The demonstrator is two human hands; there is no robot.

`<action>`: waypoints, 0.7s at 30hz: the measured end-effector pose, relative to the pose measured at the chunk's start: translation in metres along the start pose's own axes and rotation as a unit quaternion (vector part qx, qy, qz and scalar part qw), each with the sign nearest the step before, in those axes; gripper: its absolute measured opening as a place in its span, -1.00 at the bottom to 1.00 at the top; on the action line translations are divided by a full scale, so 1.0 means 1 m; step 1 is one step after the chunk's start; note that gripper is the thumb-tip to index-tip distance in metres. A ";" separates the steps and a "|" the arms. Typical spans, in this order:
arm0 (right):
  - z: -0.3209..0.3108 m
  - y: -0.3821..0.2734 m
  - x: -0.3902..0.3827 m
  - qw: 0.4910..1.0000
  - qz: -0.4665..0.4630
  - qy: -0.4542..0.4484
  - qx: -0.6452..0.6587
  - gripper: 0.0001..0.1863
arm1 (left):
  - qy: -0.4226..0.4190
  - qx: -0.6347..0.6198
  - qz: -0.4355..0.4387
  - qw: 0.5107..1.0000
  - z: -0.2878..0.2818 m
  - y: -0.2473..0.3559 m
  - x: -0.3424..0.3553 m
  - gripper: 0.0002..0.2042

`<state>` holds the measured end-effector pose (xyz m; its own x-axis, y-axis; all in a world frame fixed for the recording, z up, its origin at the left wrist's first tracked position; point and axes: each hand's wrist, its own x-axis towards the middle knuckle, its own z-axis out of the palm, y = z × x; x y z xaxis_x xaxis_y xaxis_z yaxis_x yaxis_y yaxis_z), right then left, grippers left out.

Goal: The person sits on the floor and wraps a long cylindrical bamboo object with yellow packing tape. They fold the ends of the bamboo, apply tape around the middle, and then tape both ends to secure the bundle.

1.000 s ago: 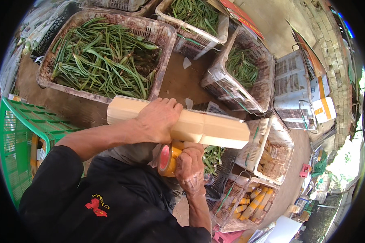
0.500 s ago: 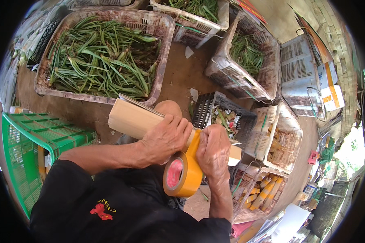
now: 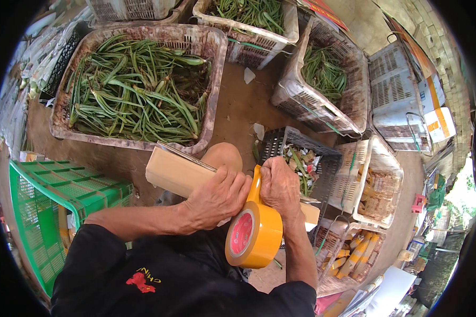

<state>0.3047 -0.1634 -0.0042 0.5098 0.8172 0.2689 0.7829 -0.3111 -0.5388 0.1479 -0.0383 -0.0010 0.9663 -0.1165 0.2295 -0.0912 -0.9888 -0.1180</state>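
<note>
The left hand (image 3: 219, 198) lies across a long folded cardboard carton (image 3: 175, 173), its fingers curled down over the near side and holding it. Close by on the right, the right hand (image 3: 281, 185) is bunched, its fingers drawn in tight on a strip of tape (image 3: 256, 185); whether they also clasp the carton beneath cannot be told. The carton is held in front of the person's black shirt (image 3: 190, 277), slanting down to the right, its far end showing past the right wrist. From the strip hangs a yellow tape roll (image 3: 265, 235) with a pink core, below and between the hands. Beyond the carton stands a large stained crate (image 3: 217, 87) heaped with green aloe-like leaves (image 3: 137, 92). A green plastic crate (image 3: 84, 190) stands to the left, while a black crate (image 3: 330, 166) of stems and paper scraps sits just beyond the right hand. Lower right, yellow-taped bundles (image 3: 357, 256) lie inside a pale crate (image 3: 328, 285).
</note>
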 end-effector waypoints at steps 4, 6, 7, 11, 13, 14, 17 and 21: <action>0.006 0.006 -0.001 1.000 0.015 -0.008 0.007 -0.91 | 0.005 -0.012 -0.007 1.000 -0.001 0.002 -0.004 -0.40; 0.006 0.008 -0.001 1.000 0.016 -0.011 0.011 -0.91 | -0.002 -0.010 -0.009 1.000 -0.003 0.002 -0.003 -0.37; 0.006 0.009 -0.001 1.000 0.017 -0.010 0.014 -0.91 | -0.005 -0.009 -0.009 1.000 -0.004 0.003 -0.003 -0.36; 0.010 0.017 -0.001 0.999 0.012 -0.030 0.030 -0.91 | 0.004 -0.017 -0.026 1.000 0.001 0.007 -0.006 -0.34; 0.008 0.017 0.000 0.997 0.026 -0.051 0.044 -0.92 | -0.007 -0.021 -0.027 0.999 0.001 0.008 -0.006 -0.34; 0.006 0.016 0.000 0.996 0.034 -0.062 0.051 -0.92 | 0.000 -0.021 -0.026 0.999 0.002 0.009 -0.007 -0.35; -0.002 0.019 0.006 0.979 0.090 -0.165 0.081 -0.87 | 0.007 -0.021 -0.020 1.000 0.005 0.010 -0.007 -0.37; -0.001 0.035 0.016 0.950 0.088 -0.263 0.145 -0.81 | -0.004 -0.019 -0.013 1.000 0.005 0.011 -0.008 -0.40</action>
<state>0.3405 -0.1617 -0.0173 0.3148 0.9179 -0.2416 0.5316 -0.3814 -0.7563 0.1398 -0.0482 -0.0090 0.9702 -0.0894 0.2253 -0.0743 -0.9945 -0.0743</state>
